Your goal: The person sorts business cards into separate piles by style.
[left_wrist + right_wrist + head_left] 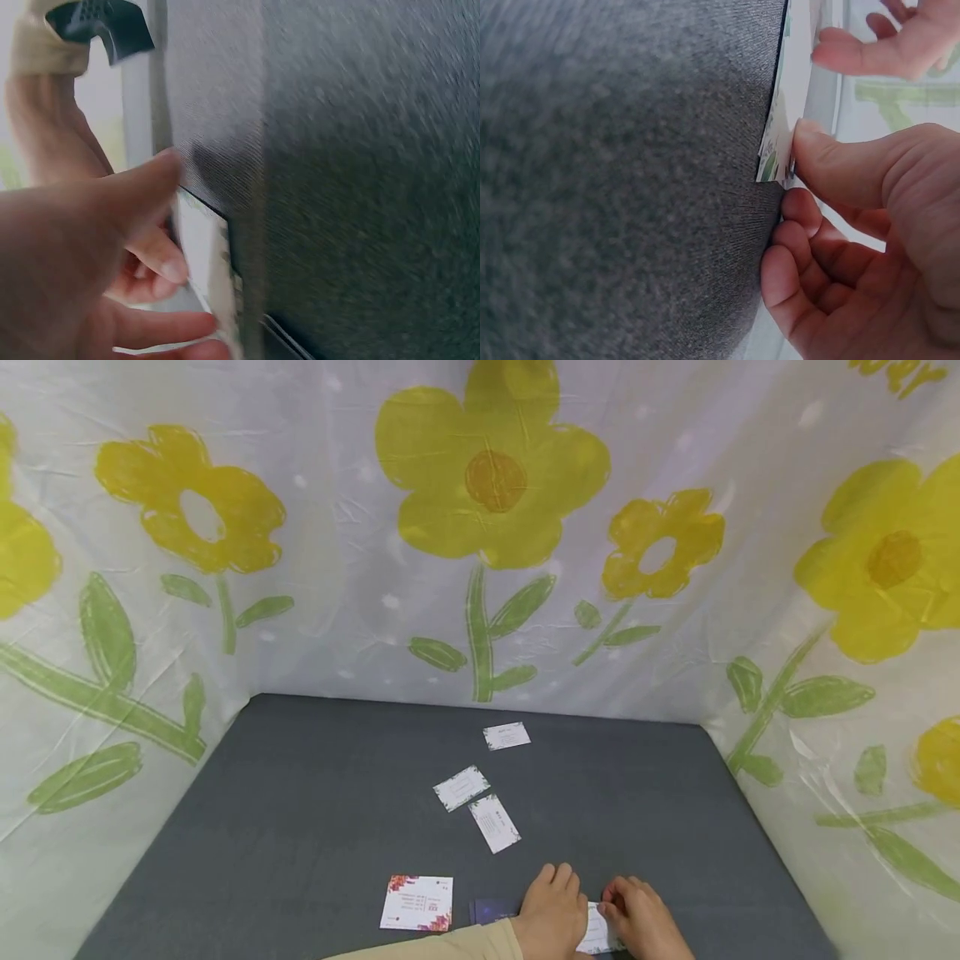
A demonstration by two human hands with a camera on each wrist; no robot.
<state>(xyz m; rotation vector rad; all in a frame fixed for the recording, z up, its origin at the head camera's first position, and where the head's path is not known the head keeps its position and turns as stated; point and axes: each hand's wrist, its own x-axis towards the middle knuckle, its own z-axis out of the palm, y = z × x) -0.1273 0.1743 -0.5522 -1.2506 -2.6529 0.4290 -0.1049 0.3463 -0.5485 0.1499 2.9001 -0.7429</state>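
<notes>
At the table's near edge, my right hand [647, 920] pinches the end of a white business card [597, 935] with leaf-patterned corners. The right wrist view shows the thumb on the card's [786, 112] face, with the other fingers curled below the table edge. My left hand [552, 912] is at the card's other end, fingers loosely spread. In the left wrist view, its thumb and fingers are near the card [206, 244] without a visible grip. Left of that hand lies a dark blue card [491, 909], partly hidden by the hand and sleeve.
A white card with red and orange corners [417, 903] lies farther left. Toward the table's middle are two leaf-patterned white cards [461, 787], nearly touching, and another white card [507, 736] lies behind them. A flower-print curtain [337, 610] encloses the dark grey table [315, 802].
</notes>
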